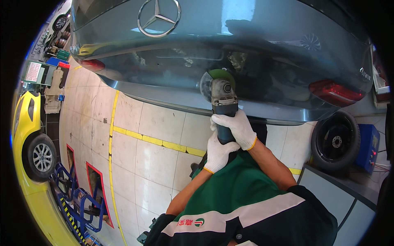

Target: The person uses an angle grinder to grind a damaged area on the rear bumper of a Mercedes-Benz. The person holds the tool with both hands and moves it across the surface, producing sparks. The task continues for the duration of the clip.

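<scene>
Both my hands, in white knit gloves with yellow cuffs, are closed around an angle grinder point(224, 97). My left hand point(220, 151) grips the rear of its dark body, lower in the view. Farther forward, my right hand point(238, 128) wraps the body behind the grey gear head. A round disc point(222, 76) with a guard sits at the grinder's far end, against or just over the rear panel of a grey-blue car point(262, 86); whether it touches I cannot tell. Several scuffed, bare-looking patches point(237, 60) mark the panel above the disc.
Red tail lights point(336, 93) flank the panel. A loose wheel point(335, 140) and a blue box point(368, 147) stand at the right, beside a grey cabinet point(328, 201). At left are a yellow car point(30, 164), blue lift frames point(88, 207) and red-edged floor openings point(98, 188).
</scene>
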Action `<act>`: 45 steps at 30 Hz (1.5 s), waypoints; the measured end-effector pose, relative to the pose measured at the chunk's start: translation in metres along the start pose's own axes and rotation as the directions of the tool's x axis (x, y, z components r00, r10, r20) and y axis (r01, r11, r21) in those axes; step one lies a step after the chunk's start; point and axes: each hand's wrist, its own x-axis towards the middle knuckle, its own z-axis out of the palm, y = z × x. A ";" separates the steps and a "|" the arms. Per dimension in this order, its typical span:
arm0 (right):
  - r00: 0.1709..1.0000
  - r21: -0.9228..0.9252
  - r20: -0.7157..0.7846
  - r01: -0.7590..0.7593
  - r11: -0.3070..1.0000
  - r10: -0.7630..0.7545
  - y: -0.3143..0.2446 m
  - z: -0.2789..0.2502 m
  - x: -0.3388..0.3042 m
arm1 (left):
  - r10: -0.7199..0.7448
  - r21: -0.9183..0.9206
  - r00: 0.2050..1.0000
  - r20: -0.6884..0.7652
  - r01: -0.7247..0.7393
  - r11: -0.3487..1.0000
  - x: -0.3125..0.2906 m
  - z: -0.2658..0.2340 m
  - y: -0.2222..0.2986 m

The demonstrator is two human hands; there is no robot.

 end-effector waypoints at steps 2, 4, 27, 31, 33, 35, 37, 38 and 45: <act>1.000 -0.009 -0.009 0.001 1.000 -0.001 -0.001 0.001 -0.001 | 0.006 0.049 1.000 -0.008 -0.005 0.999 0.000 0.000 0.001; 1.000 -0.016 -0.006 0.008 1.000 -0.008 -0.002 0.000 0.000 | 0.033 0.123 0.999 -0.010 -0.032 0.992 0.000 0.001 0.005; 1.000 0.009 -0.005 0.024 1.000 -0.024 -0.001 -0.004 -0.001 | 0.022 0.035 0.999 -0.035 -0.021 0.999 0.000 0.006 0.001; 0.999 0.008 0.010 0.039 0.999 -0.039 0.002 -0.007 0.003 | 0.009 0.059 1.000 -0.023 -0.008 0.998 -0.001 0.005 0.004; 0.999 0.011 0.018 0.042 0.999 -0.042 0.004 -0.007 0.002 | 0.019 0.078 0.999 -0.027 -0.017 0.997 -0.001 0.006 0.010; 0.999 0.021 0.024 0.043 0.999 -0.044 0.001 -0.007 0.002 | 0.029 0.084 0.999 -0.030 -0.027 0.996 -0.002 0.006 0.012; 0.999 0.022 0.020 0.041 0.999 -0.041 0.001 -0.005 0.000 | 0.039 0.078 0.999 -0.031 -0.037 0.996 -0.002 0.006 0.012; 0.999 0.021 0.016 0.040 0.999 -0.040 0.002 -0.004 0.000 | 0.026 0.046 0.999 -0.037 -0.024 0.999 -0.002 0.006 0.009; 0.998 0.014 0.032 0.052 0.999 -0.053 -0.002 -0.004 0.003 | 0.037 0.070 0.999 -0.025 -0.035 0.997 0.001 0.002 -0.002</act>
